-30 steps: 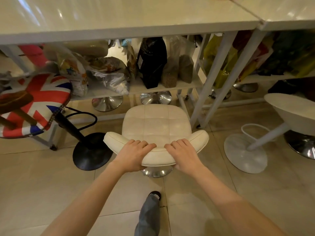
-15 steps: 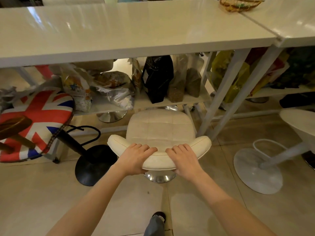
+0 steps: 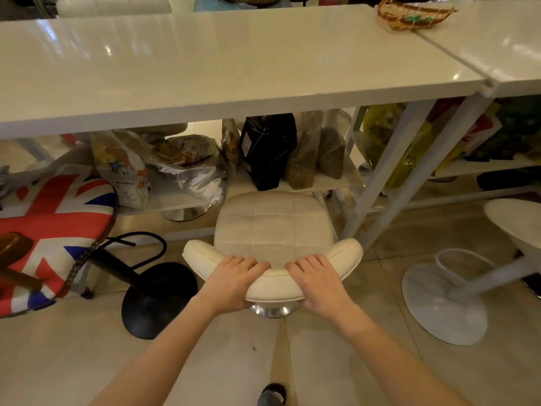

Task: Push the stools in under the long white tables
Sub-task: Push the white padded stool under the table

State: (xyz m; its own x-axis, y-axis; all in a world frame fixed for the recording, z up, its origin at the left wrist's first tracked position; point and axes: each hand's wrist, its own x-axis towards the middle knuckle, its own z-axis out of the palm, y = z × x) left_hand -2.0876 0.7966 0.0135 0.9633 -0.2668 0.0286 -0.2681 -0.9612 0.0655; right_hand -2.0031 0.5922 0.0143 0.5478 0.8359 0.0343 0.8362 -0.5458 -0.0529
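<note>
A cream padded stool (image 3: 273, 227) with a low curved backrest stands in front of the long white table (image 3: 205, 68), its seat's far edge near the lower shelf. My left hand (image 3: 234, 281) and my right hand (image 3: 319, 281) both grip the backrest's top, fingers curled over it. The chrome base shows just below the backrest. A Union Jack stool (image 3: 52, 230) on a black base stands at the left. At the right a white stool (image 3: 515, 224) leans over its round white base.
Bags of dry goods (image 3: 269, 150) crowd the shelf under the table. White table legs (image 3: 389, 177) slant down right of the cream stool. A woven basket (image 3: 412, 16) sits on the tabletop. My shoe (image 3: 272, 394) shows on the tiled floor.
The cream stool has slid forward toward the table with both hands on its backrest. My view has lifted, showing more of the tabletop.
</note>
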